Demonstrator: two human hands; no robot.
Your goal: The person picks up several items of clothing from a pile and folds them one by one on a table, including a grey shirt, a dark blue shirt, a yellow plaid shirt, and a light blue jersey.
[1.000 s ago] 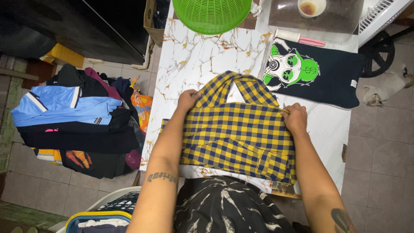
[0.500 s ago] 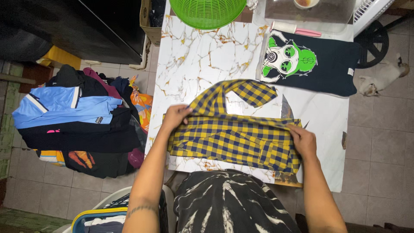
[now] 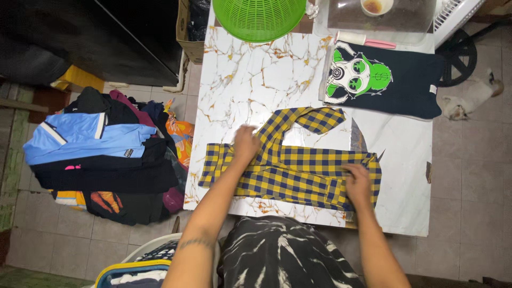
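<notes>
A yellow and navy checked shirt lies folded into a wide band near the front of the white marble-patterned table. One sleeve loops toward the table's middle. My left hand rests flat on the shirt's left part, fingers together, slightly blurred. My right hand presses flat on the shirt's right end. Neither hand grips the cloth.
A folded navy t-shirt with a green and white print lies at the back right. A green plastic basket and a clear lidded box with a cup stand at the back. A clothes pile sits on the floor left; a basket is nearby.
The shirt, held up by both hands a second ago, was folded down toward me and now lies flat. Both hands let go and rest on it.
</notes>
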